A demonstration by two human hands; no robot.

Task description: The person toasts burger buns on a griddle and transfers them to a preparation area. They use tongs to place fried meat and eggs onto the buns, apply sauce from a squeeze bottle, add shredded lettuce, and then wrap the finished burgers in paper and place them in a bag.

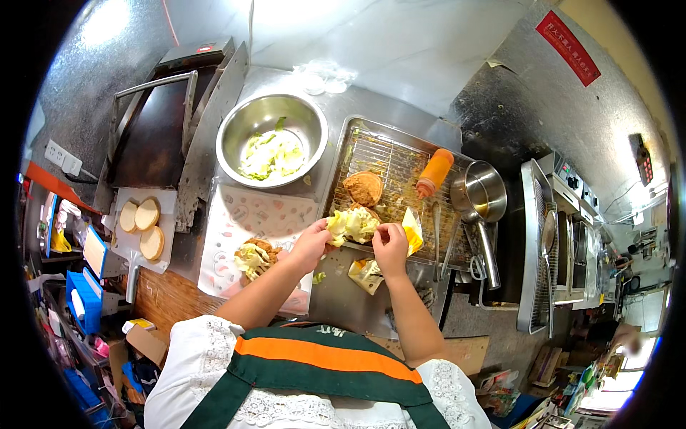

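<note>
My left hand (312,245) grips the left side of a lettuce-topped burger portion (352,225) at the tray's near edge. My right hand (389,244) touches its right side, fingers bent; whether they close on it is unclear. Just beyond lies a browned bun or fried patty (363,188) on the wire rack of a metal tray (343,155). A second lettuce-topped piece (256,258) rests on printed paper (214,230) to the left. Behind the paper stands a steel bowl (221,155) of shredded lettuce (272,155). An orange squeeze bottle (435,172) lies on the rack.
Pale bun halves (146,214) sit on a flat metal paddle (124,252) near the griddle (150,128). A steel saucepan (478,193), tongs (437,236) and scissors (476,267) are at the right. A yellow-white packet (366,274) lies near my right wrist.
</note>
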